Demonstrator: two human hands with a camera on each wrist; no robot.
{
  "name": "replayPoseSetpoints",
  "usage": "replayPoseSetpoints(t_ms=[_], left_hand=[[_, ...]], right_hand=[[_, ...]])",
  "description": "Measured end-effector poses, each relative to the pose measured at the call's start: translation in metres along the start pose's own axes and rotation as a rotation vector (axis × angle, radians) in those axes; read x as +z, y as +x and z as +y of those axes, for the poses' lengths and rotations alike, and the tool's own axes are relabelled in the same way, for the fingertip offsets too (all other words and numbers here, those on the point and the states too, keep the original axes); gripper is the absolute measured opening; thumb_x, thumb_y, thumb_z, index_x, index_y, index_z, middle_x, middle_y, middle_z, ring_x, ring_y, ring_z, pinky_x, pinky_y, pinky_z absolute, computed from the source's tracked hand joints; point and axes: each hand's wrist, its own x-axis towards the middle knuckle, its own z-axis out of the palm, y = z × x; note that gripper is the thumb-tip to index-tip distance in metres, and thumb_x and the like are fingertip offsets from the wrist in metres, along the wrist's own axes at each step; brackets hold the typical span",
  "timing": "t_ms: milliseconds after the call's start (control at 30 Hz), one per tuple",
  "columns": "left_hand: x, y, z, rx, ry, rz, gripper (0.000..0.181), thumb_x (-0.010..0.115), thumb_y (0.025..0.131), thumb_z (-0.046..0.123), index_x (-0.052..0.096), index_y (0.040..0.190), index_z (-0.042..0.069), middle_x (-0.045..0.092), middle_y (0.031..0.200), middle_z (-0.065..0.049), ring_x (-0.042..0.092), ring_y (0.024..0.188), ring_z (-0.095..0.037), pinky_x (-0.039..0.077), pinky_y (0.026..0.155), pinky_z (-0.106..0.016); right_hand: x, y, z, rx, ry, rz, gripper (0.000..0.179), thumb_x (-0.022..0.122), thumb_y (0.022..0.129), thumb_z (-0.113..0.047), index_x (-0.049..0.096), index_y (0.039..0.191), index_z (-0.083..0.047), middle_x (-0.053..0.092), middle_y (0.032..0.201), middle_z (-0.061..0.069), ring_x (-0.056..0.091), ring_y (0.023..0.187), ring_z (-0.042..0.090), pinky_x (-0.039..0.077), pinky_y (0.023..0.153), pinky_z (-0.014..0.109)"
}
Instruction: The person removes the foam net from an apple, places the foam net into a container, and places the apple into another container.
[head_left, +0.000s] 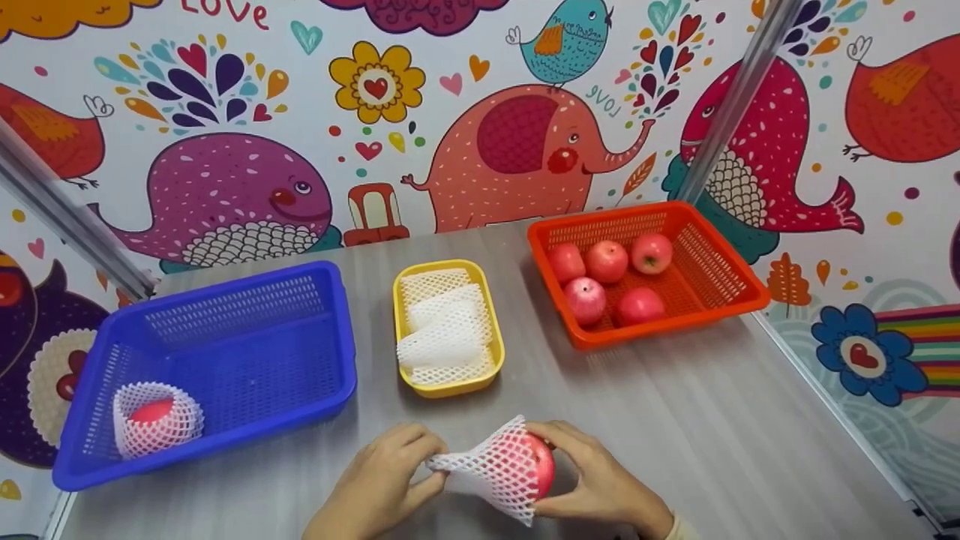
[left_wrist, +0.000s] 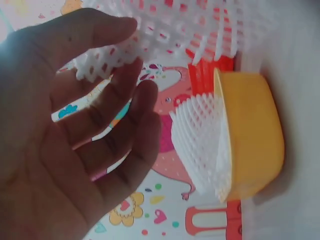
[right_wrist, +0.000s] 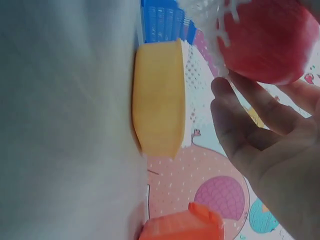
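Observation:
Near the front of the table, a red apple (head_left: 541, 466) sits partly inside a white foam net sleeve (head_left: 495, 469). My right hand (head_left: 600, 480) grips the apple and the sleeve's wide mouth between thumb and fingers. With thumb and fingertips, my left hand (head_left: 390, 476) pinches the narrow, bunched end of the sleeve. In the left wrist view the sleeve (left_wrist: 110, 60) runs between the left thumb and fingers. The right wrist view shows the apple's bare side (right_wrist: 272, 42) bulging out of the net.
A blue basket (head_left: 247, 427) at left contains one netted apple (head_left: 157, 420). Mid-table stands a yellow tray (head_left: 450, 390) of white foam nets (head_left: 450, 322). An orange-red basket (head_left: 705, 319) at back right holds several bare apples (head_left: 606, 261). Behind rises a cartoon-printed wall (head_left: 405, 142).

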Motion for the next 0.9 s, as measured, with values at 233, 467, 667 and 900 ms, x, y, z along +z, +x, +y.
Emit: replayPoseSetpoints(t_ms=[233, 467, 667, 900], left_hand=[[-0.014, 0.013, -0.020, -0.043, 0.067, 0.080, 0.019, 0.082, 0.075, 0.012, 0.069, 0.088, 0.016, 0.060, 0.085, 0.012, 0.057, 0.074, -0.005, 0.052, 0.062, -0.028], [-0.039, 0.075, -0.052, -0.111, 0.170, 0.194, 0.017, 0.081, 0.082, 0.011, 0.070, 0.094, 0.007, 0.065, 0.087, -0.004, 0.063, 0.074, -0.018, 0.055, 0.063, -0.033], [-0.036, 0.117, -0.081, -0.239, 0.252, 0.247, 0.016, 0.076, 0.086, 0.010, 0.070, 0.100, 0.003, 0.067, 0.098, -0.013, 0.066, 0.086, -0.033, 0.055, 0.074, -0.049], [0.011, 0.122, -0.103, -0.317, 0.398, -0.029, 0.012, 0.074, 0.082, 0.007, 0.069, 0.091, 0.003, 0.067, 0.090, -0.015, 0.063, 0.082, -0.037, 0.052, 0.069, -0.052]], right_hand=[[-0.023, -0.009, -0.001, 0.072, -0.006, 0.075, 0.084, 0.093, 0.071, -0.027, 0.053, 0.142, -0.007, 0.061, 0.130, 0.001, 0.060, 0.112, 0.019, 0.051, 0.093, 0.030], [-0.031, -0.016, -0.003, 0.116, 0.004, 0.098, 0.086, 0.094, 0.068, -0.019, 0.053, 0.142, -0.009, 0.061, 0.129, 0.002, 0.061, 0.110, 0.018, 0.054, 0.086, 0.031], [-0.026, -0.020, -0.004, 0.129, 0.014, 0.080, 0.086, 0.094, 0.069, -0.021, 0.051, 0.144, -0.012, 0.061, 0.129, 0.001, 0.060, 0.109, 0.017, 0.054, 0.083, 0.032], [-0.025, -0.026, -0.005, 0.146, 0.029, 0.075, 0.083, 0.093, 0.071, -0.024, 0.052, 0.142, -0.006, 0.061, 0.128, 0.001, 0.060, 0.106, 0.016, 0.055, 0.079, 0.033]])
